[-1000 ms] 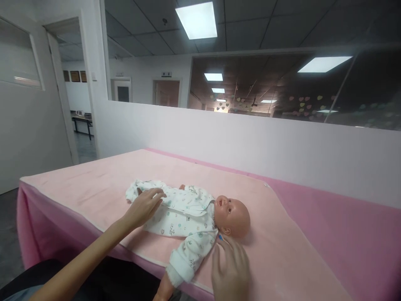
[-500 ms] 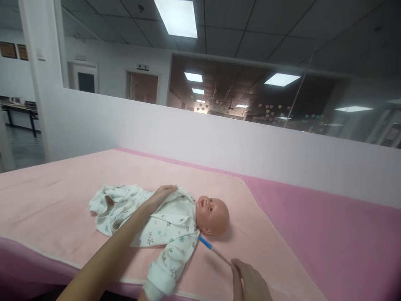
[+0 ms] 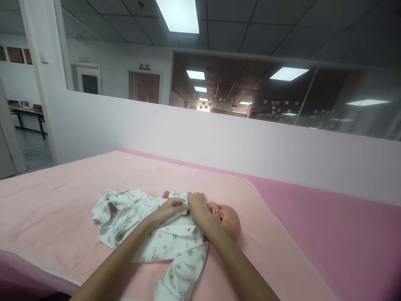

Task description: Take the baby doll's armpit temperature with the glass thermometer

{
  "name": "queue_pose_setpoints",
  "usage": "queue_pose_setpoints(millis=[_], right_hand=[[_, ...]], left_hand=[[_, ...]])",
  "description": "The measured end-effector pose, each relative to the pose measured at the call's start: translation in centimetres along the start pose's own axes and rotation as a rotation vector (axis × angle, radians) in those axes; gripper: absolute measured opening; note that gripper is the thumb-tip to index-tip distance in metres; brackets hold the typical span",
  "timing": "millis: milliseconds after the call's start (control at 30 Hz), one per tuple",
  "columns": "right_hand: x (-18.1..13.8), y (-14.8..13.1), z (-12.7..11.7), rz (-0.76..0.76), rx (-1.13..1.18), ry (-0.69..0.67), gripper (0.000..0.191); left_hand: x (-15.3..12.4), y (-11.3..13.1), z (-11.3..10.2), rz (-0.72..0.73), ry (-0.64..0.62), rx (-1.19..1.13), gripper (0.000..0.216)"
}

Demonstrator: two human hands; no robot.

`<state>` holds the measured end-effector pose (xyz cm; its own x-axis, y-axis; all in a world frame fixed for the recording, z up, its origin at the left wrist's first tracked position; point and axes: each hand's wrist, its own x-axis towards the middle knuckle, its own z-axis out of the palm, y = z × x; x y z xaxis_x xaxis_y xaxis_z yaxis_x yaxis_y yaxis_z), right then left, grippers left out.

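Observation:
A baby doll (image 3: 230,219) lies on its back, its head to the right, dressed in a white printed baby gown (image 3: 175,240). My left hand (image 3: 171,208) rests over the doll's chest, its fingers pinching the gown's front edge. Right beside it, at the collar below the doll's chin, my right hand (image 3: 198,205) is closed with its fingers curled down. Whatever it holds is hidden; the thin blue-ended stick seen earlier does not show. My right forearm covers part of the doll's neck and cheek. One sleeve stretches toward me, and a small doll hand (image 3: 166,194) shows on the far side.
A peach-pink sheet (image 3: 78,179) covers the surface under the doll, with a brighter pink cover (image 3: 313,213) to the right. Behind runs a low white wall (image 3: 219,138) with glass above it. A table (image 3: 26,110) stands far off at left.
My right hand has moved from beside the doll's head, where it held the blue-ended stick, up and left to the collar. My left hand has closed on the gown; the doll's far hand now shows.

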<state>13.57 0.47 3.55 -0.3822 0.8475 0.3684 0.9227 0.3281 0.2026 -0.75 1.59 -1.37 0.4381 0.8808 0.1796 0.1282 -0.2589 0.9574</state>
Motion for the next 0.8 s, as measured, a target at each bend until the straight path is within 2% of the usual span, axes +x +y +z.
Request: queue_pose_setpoints(millis=[67, 100, 167, 267, 300, 367, 433, 533, 600, 700, 800], right_hand=[[0.0, 0.4, 0.1, -0.028, 0.000, -0.019, 0.011], [-0.4, 0.7, -0.1, -0.050, -0.001, -0.021, 0.009], [-1.7, 1.3, -0.9, -0.126, 0.002, -0.031, 0.011], [-4.1, 2.6, -2.7, -0.254, 0.066, -0.109, 0.018], [-4.9, 3.1, -3.2, -0.278, 0.126, -0.140, 0.019], [-6.2, 4.6, -4.1, -0.259, 0.319, -0.160, 0.019], [-7.2, 6.5, -4.3, -0.146, 0.561, -0.103, 0.017], [-7.9, 9.6, -3.2, 0.163, 0.917, 0.014, 0.024], [-8.2, 10.9, -1.9, 0.315, 1.173, -0.008, 0.032], [-8.7, 11.5, 0.5, 0.449, 1.558, -0.043, 0.042], [-9.1, 11.6, 2.8, 0.569, 1.807, -0.038, 0.046]], left_hand=[[0.5, 0.6, -0.4, -0.056, -0.061, -0.001, 0.021], [0.9, 0.8, -0.8, -0.072, -0.046, 0.017, 0.021], [2.2, 0.9, -1.6, -0.044, 0.079, 0.136, 0.024], [4.5, 0.2, -2.2, 0.037, 0.322, 0.541, 0.030], [5.1, -0.2, -2.2, 0.030, 0.337, 0.689, 0.030], [5.8, -1.1, -1.8, -0.019, 0.280, 0.896, 0.031], [5.8, -1.7, -1.3, -0.066, 0.210, 0.960, 0.033], [4.9, -1.9, -1.1, -0.119, 0.178, 0.961, 0.042], [4.1, -1.6, -1.2, -0.158, 0.177, 0.981, 0.046], [3.4, -1.2, -1.3, -0.198, 0.186, 0.999, 0.050], [3.4, -1.2, -1.4, -0.196, 0.169, 0.999, 0.053]])
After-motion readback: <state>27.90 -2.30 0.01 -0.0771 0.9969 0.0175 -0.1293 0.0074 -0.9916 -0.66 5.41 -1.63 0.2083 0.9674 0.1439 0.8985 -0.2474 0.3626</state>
